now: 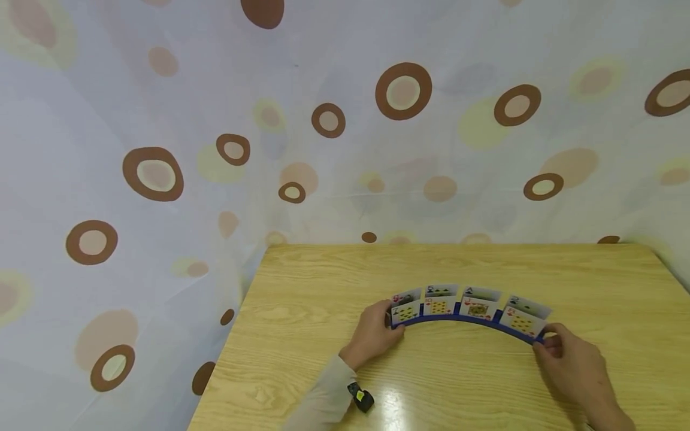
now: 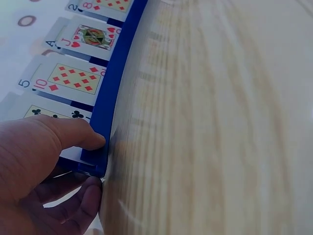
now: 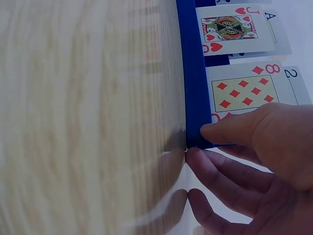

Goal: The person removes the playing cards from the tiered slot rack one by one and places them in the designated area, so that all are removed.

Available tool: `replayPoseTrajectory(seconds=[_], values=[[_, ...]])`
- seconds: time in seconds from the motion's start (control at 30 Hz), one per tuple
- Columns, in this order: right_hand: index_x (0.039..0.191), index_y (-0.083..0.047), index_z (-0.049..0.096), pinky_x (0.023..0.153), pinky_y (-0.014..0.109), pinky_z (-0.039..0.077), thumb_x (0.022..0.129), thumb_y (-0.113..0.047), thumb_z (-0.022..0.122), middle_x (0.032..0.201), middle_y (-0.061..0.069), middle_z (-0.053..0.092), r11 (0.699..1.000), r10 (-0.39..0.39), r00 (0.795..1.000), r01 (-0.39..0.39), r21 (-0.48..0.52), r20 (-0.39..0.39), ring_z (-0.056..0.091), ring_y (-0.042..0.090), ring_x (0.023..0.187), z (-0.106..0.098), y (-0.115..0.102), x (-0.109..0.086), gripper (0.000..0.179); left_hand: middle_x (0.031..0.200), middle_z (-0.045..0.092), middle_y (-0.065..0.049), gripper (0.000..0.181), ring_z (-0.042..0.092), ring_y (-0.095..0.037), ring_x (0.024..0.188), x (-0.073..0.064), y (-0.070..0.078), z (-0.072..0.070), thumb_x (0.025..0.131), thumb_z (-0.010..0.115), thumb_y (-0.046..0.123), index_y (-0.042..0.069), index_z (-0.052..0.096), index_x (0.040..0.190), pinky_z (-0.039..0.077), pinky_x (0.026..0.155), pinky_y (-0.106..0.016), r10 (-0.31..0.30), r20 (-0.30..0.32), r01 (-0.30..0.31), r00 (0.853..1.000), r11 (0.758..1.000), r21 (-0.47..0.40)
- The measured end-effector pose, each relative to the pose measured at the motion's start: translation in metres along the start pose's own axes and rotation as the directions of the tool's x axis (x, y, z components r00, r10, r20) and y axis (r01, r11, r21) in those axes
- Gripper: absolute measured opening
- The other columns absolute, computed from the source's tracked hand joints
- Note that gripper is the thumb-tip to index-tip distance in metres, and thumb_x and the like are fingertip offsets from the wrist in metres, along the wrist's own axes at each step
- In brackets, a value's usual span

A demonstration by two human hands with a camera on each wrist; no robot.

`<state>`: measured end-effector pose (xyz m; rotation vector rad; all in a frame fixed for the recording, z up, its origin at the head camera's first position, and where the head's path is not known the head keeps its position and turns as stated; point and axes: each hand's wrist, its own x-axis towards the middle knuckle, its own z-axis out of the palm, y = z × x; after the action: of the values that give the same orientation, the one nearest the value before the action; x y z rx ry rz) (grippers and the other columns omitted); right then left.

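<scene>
A curved blue card holder stands on the table with playing cards upright in two rows. My left hand grips its left end, thumb on the front edge and fingers curled behind and below. At the other end my right hand pinches the holder, its thumb on the blue front strip. The front row shows a club card, a ten of diamonds, a jack of hearts and an eight of diamonds. Cards behind are partly hidden.
The light wooden table reaches back to a pale wall covering with brown rings and spots. A dark strap with a small yellow mark hangs at the left wrist, by a light sleeve.
</scene>
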<state>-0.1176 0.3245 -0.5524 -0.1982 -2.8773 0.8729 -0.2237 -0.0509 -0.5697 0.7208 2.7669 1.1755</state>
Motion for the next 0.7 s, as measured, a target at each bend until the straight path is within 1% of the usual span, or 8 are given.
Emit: replayPoseTrajectory(seconds=[0.2,0.27,0.43,0.53,0.7], values=[[0.125,0.011,0.065,0.06,0.025,0.047,0.098,-0.011,0.077,0.092,0.018,0.079,0.998,-0.057,0.998,0.057,-0.009,-0.029,0.071,0.02,0.073,0.007,-0.006,0.0,0.037,0.107,0.073,-0.006,0.042,0.055,-0.001,0.084,-0.006,-0.007,-0.007,0.095,0.082,0.014,0.003,0.069,0.133,0.048,0.071,-0.017,-0.026,0.004,0.026,1.0,1.0,-0.008],[0.126,0.011,0.065,0.06,0.022,0.045,0.098,-0.011,0.077,0.091,0.017,0.079,0.998,-0.067,0.997,0.067,-0.009,-0.033,0.071,0.019,0.073,0.007,-0.007,-0.001,0.037,0.107,0.073,-0.006,0.042,0.054,-0.001,0.083,-0.008,-0.008,-0.009,0.095,0.082,0.014,0.003,0.069,0.133,0.047,0.071,-0.017,-0.031,0.003,0.031,1.0,0.999,-0.013],[0.126,0.009,0.067,0.063,0.026,0.047,0.097,-0.011,0.079,0.092,0.016,0.079,0.997,-0.075,0.996,0.074,-0.006,-0.042,0.07,0.017,0.072,0.01,-0.011,-0.001,0.037,0.099,0.069,-0.004,0.04,0.05,-0.001,0.078,-0.012,-0.013,-0.012,0.095,0.082,0.013,0.002,0.069,0.131,0.045,0.067,-0.017,-0.028,-0.012,0.027,1.0,0.999,-0.043],[0.125,0.008,0.067,0.064,0.027,0.048,0.096,-0.01,0.079,0.091,0.016,0.079,0.996,-0.088,0.995,0.089,0.007,-0.049,0.071,0.019,0.073,0.013,-0.015,-0.001,0.036,0.094,0.066,-0.002,0.037,0.048,-0.001,0.075,-0.015,-0.017,-0.014,0.095,0.081,0.012,0.003,0.07,0.129,0.043,0.065,-0.017,-0.035,-0.023,0.034,0.999,0.998,-0.062],[0.125,0.008,0.067,0.062,0.023,0.047,0.096,-0.009,0.08,0.091,0.014,0.079,0.995,-0.095,0.995,0.096,0.023,-0.044,0.072,0.02,0.074,0.019,-0.022,-0.002,0.036,0.093,0.067,-0.003,0.035,0.05,-0.003,0.076,-0.022,-0.022,-0.02,0.095,0.082,0.012,0.002,0.07,0.127,0.044,0.065,-0.018,-0.042,-0.041,0.039,0.998,0.997,-0.073]])
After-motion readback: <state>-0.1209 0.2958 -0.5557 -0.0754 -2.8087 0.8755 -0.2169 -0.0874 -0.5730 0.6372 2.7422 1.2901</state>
